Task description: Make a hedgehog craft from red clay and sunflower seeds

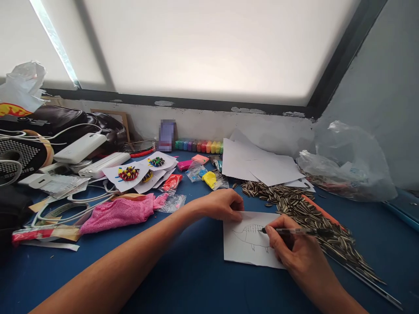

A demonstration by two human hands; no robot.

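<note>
A white sheet of paper (237, 248) lies on the blue tabletop in front of me. It carries a line drawing (252, 235) of a rounded animal with small legs, its back filled with rows of short marks. My right hand (299, 248) is closed around a black pen (288, 231) with a clear barrel, and the tip meets the patterned back. At the sheet's upper left edge, my left hand (225, 204) holds the paper with curled fingers; some of those fingers are hidden. Striped sunflower seeds (301, 211) are heaped just beyond and beside my right hand.
White sheets (262, 159) lie behind the seeds, near a clear plastic bag (353, 165). Seed-and-clay pictures (129, 173), a pink cloth (121, 213), clay packets (211, 179) and white cables (78, 200) crowd the left. A row of coloured clay (199, 146) lines the wall.
</note>
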